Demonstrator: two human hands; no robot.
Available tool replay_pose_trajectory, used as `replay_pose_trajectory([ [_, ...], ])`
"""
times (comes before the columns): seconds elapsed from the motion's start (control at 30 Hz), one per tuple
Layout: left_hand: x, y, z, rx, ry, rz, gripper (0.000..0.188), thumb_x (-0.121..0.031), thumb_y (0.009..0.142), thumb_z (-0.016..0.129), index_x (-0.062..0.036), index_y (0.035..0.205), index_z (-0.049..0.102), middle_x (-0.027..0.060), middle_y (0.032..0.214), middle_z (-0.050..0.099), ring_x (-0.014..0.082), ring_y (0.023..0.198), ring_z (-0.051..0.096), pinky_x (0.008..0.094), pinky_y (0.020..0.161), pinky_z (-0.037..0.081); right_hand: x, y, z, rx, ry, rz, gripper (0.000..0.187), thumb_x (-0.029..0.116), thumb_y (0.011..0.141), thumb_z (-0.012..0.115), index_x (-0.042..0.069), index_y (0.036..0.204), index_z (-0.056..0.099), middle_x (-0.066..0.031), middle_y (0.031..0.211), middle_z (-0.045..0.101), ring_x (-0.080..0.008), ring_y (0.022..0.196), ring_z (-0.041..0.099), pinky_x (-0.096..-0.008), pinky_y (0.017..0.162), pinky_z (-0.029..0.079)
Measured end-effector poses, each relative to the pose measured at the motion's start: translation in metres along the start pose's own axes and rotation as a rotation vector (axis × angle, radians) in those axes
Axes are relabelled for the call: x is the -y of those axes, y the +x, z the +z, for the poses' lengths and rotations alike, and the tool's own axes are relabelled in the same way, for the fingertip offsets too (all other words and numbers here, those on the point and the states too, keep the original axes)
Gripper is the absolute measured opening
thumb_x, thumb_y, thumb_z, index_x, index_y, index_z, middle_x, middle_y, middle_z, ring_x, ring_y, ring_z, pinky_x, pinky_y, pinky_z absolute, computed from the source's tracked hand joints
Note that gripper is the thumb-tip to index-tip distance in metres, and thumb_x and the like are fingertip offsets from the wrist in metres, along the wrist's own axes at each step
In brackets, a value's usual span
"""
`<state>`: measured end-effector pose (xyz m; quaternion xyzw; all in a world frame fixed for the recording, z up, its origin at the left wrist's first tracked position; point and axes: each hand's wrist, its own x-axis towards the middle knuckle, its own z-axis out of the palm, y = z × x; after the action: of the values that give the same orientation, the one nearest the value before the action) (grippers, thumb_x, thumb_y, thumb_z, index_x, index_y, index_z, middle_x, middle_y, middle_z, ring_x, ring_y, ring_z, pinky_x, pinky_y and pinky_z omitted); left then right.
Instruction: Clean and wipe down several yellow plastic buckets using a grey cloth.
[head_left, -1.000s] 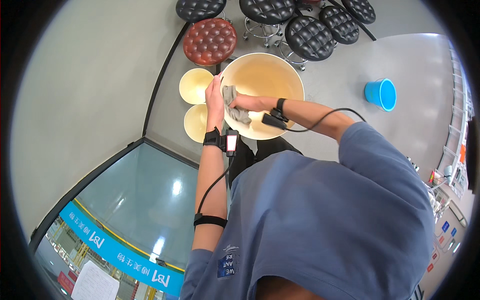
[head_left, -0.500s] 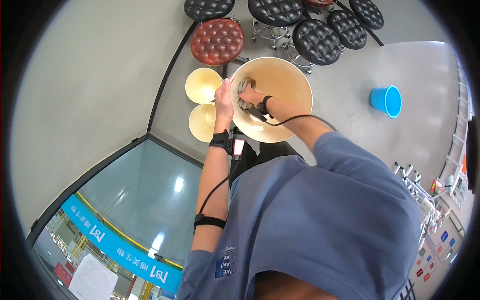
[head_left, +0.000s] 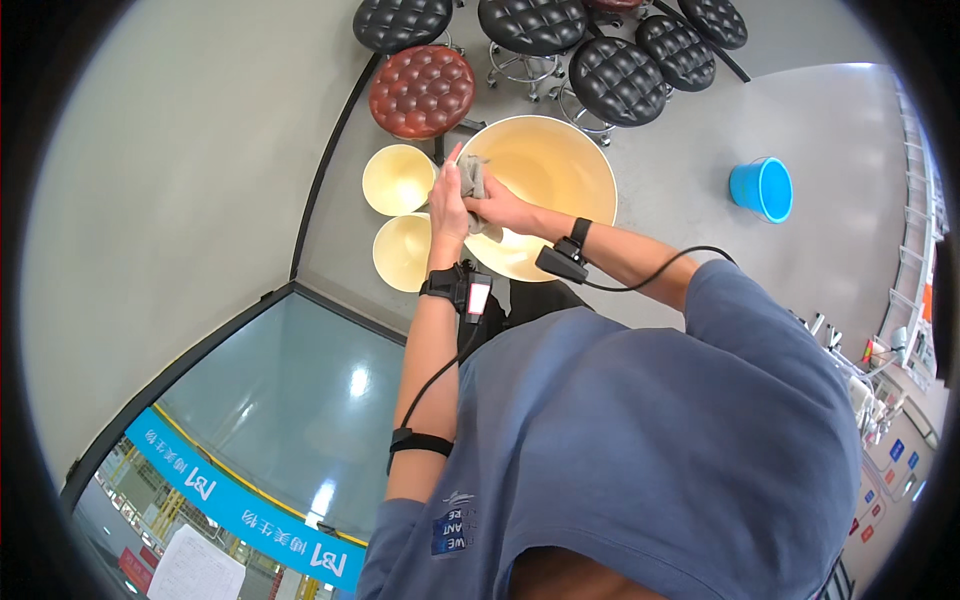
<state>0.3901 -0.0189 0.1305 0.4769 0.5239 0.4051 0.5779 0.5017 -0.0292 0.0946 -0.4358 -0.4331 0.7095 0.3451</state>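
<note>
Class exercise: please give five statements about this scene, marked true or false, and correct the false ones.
1. The right hand holds a grey cloth. True.
2. The bucket is red. False: it is blue.
3. Two smaller cream tubs stand left of the large cream tub. True.
4. The left hand is inside the bucket. False: it is at the large cream tub's left edge.
5. The stool nearest the tubs is black. False: it is reddish-brown.

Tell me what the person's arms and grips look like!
Both sleeves are short and blue-grey. Each arm has a black strap, a small boxy device and a black cable. The left device has a pale, red-edged face; another black band circles that arm. The left grip and right grip wear no gloves.
</note>
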Motion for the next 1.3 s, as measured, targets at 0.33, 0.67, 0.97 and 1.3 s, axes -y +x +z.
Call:
replay_pose_trajectory([
  [0.33, -0.012, 0.002, -0.010, -0.044, 0.314, -0.014, 0.034, -0.025, 0.090, 0.047, -0.0057, 0.118, 0.050, 0.0188, 0.104, 0.060, 0.0303, 0.097, 0.058, 0.0356, 0.085, 0.043, -0.016, 0.024, 0.004, -0.168, 0.180, 0.028, 0.057, 0.008, 0.077, 0.057, 0.003, 0.127, 0.029, -0.0112, 0.110, 0.051, -0.0210, 0.101, 0.051, -0.0319, 0.086, 0.043],
  [0.67, -0.018, -0.004, 0.014, -0.023, 0.497, 0.018, 0.058, 0.013, 0.070, 0.034, -0.0090, 0.123, 0.046, 0.0235, 0.110, 0.056, 0.0375, 0.106, 0.053, 0.0367, 0.088, 0.042, -0.139, 0.089, -0.056, -0.469, -0.289, 0.570, 0.091, 0.026, 0.075, 0.059, -0.005, 0.137, -0.001, -0.0274, 0.132, 0.036, -0.0372, 0.122, 0.038, -0.0369, 0.100, 0.034],
  [0.97, -0.005, -0.017, -0.008, -0.147, 0.495, 0.127, 0.057, 0.012, 0.070, 0.036, -0.0080, 0.122, 0.046, 0.0234, 0.105, 0.058, 0.0367, 0.104, 0.054, 0.0366, 0.087, 0.043, -0.029, 0.043, -0.003, -0.071, -0.233, 0.103, 0.055, 0.008, 0.075, 0.054, -0.001, 0.126, 0.037, -0.0168, 0.120, 0.050, -0.0278, 0.108, 0.050, -0.0363, 0.093, 0.040],
  [1.3, 0.000, 0.002, -0.002, -0.013, 0.490, 0.027, 0.046, -0.003, 0.078, 0.043, -0.0118, 0.123, 0.045, 0.0268, 0.098, 0.058, 0.0436, 0.098, 0.052, 0.0456, 0.080, 0.043, 0.016, 0.025, -0.027, -0.527, 0.008, -0.248, 0.048, 0.015, 0.078, 0.061, 0.000, 0.117, 0.037, -0.0133, 0.109, 0.052, -0.0221, 0.100, 0.051, -0.0333, 0.087, 0.041],
])
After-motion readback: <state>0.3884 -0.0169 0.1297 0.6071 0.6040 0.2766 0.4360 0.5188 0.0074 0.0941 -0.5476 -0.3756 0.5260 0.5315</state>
